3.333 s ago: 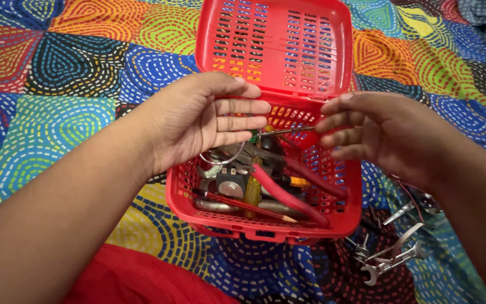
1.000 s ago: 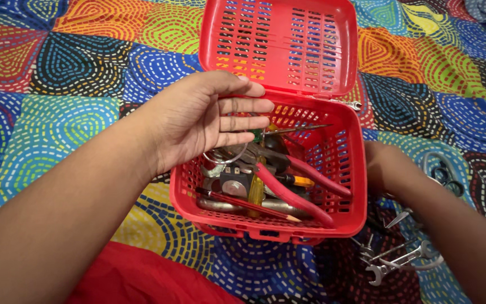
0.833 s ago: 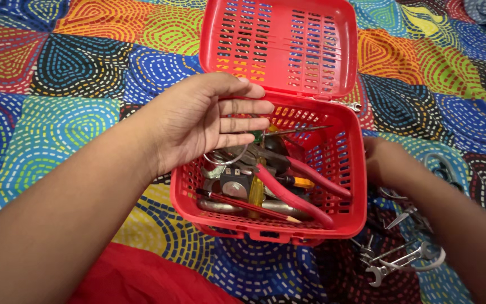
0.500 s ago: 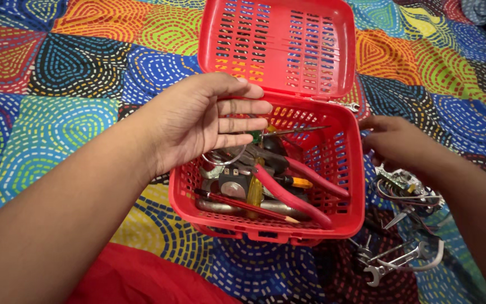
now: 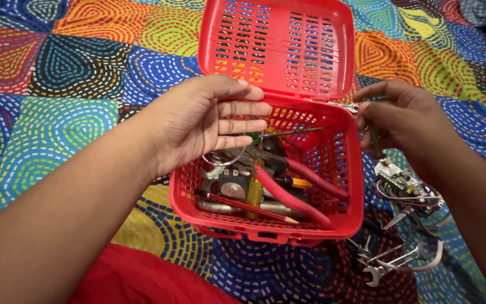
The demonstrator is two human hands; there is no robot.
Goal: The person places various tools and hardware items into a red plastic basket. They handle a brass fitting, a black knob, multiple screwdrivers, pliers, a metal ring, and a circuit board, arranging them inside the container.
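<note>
Small silver spanner (image 5: pixel 351 106) behind the open red slotted plastic basket (image 5: pixel 265 217) is being pinched by your right hand (image 5: pixel 403 121), not yet in with the red-handled pliers (image 5: pixel 296 194), while your left hand (image 5: pixel 198 121) is hovering flat, empty, over it.

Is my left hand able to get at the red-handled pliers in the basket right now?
Probably yes. The left hand hovers open over the red basket, whose lid is up, and the pliers lie on top of the other tools.
</note>
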